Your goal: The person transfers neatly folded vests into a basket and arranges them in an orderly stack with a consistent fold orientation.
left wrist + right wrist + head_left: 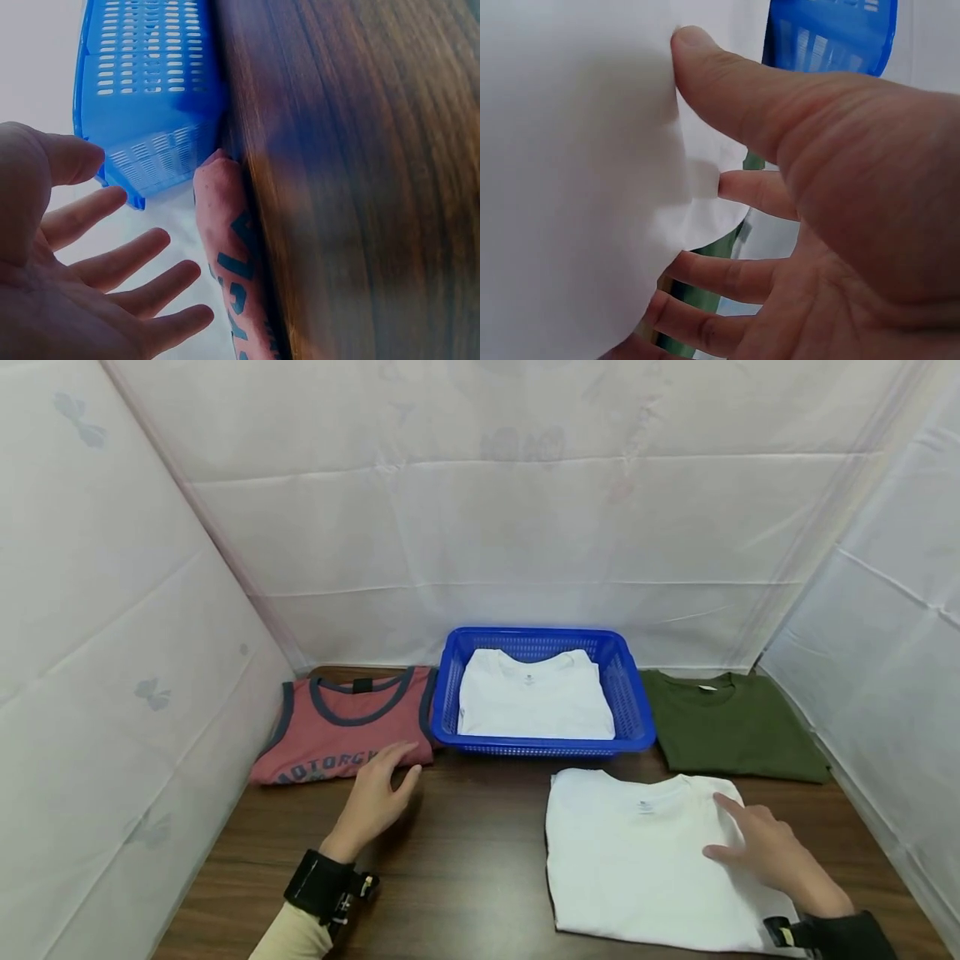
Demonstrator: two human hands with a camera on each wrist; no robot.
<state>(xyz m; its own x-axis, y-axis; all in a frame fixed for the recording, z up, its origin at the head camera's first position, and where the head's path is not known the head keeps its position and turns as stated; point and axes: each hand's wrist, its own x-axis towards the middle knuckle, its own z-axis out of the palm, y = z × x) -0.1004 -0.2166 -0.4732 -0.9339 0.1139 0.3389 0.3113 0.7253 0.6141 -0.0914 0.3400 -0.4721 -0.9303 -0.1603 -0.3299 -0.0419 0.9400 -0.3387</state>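
Observation:
A folded white T-shirt (630,868) lies flat on the table at the right front, its collar toward the back. My right hand (776,856) rests on its right side with fingers extended. In the right wrist view, the thumb and fingertips touch the white cloth (585,187), which is slightly raised there. My left hand (375,802) hovers with fingers spread just in front of a folded red shirt (315,747) with dark trim and lettering. Nothing is in the left palm in the left wrist view.
A blue plastic basket (540,746) stands at the back middle with another folded white T-shirt (532,706) inside. To its right lies a folded dark green T-shirt (738,731). White sheeting (525,543) walls in the brown wooden table (457,860) at the back and sides.

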